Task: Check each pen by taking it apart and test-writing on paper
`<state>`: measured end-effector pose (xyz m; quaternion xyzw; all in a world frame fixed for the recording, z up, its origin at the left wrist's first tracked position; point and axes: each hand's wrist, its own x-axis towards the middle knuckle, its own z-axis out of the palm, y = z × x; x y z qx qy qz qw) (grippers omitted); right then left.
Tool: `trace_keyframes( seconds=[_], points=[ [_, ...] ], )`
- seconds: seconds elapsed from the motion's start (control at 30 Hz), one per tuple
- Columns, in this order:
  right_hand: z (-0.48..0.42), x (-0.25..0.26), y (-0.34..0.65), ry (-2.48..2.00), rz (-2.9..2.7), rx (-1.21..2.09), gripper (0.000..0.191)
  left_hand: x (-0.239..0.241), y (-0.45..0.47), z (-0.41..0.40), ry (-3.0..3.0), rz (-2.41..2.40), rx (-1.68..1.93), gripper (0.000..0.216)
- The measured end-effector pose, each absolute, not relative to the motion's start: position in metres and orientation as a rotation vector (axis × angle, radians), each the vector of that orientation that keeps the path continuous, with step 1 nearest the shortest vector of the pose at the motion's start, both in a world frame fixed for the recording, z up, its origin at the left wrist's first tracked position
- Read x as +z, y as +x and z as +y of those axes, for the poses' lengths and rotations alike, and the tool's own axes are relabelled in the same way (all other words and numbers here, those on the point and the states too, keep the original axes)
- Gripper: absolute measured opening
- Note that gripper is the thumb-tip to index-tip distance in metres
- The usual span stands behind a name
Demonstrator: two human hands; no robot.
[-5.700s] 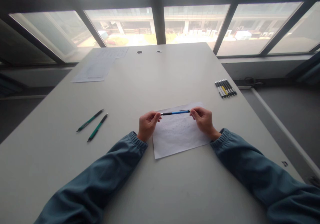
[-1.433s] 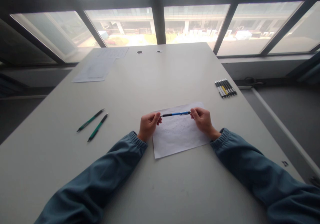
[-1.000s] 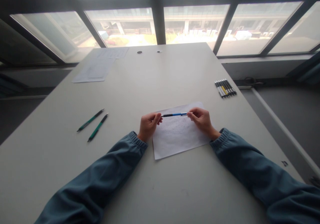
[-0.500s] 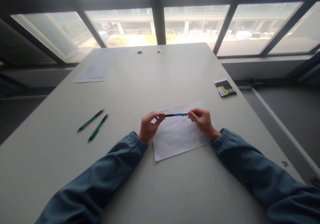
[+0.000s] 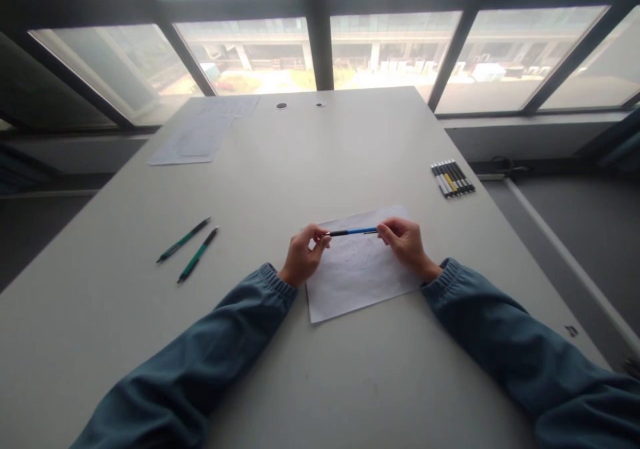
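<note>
A blue and black pen (image 5: 354,231) is held level above a sheet of paper (image 5: 350,295) with faint marks on it. My left hand (image 5: 303,254) pinches the black end between thumb and fingers. At the blue end, my right hand (image 5: 404,241) grips the pen in the same way, its clip close to those fingertips. The tip itself is hidden by my left fingers. To the left lie two green pens, one green and black pen (image 5: 184,240) and another green pen (image 5: 199,254), side by side at a slant.
Several pens in a row (image 5: 453,179), black, white and one yellow, lie near the table's right edge. Loose papers (image 5: 187,139) rest at the far left corner of the white table (image 5: 320,162). A small dark item (image 5: 571,331) sits near the right edge. Windows stand beyond.
My left fingers have shifted slightly on the black end of the pen, curling a little more. The pen is turned slightly about its length; my right hand stays nearly in place.
</note>
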<state>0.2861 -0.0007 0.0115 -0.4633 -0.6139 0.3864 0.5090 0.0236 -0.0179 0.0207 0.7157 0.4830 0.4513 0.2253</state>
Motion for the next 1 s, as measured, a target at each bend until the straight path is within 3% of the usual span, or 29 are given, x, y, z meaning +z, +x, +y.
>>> trace_keyframes(
  seconds=[0.23,0.43,0.7,1.0],
  points=[
    [0.0,0.01,0.286,-1.112,-1.498,0.926,0.039,0.02,0.022,-0.018,2.013,1.356,1.211,0.016],
    [0.002,0.003,0.285,-1.094,-1.497,0.956,0.036,0.02,0.021,-0.016,2.003,1.288,1.137,0.044],
    [0.001,0.004,0.284,-1.064,-1.466,0.969,0.032,0.019,0.02,-0.014,1.97,1.268,1.095,0.056],
    [0.001,0.008,0.286,-1.1,-1.415,0.967,0.031,0.017,0.022,-0.012,1.879,1.289,1.296,0.035]
  ],
)
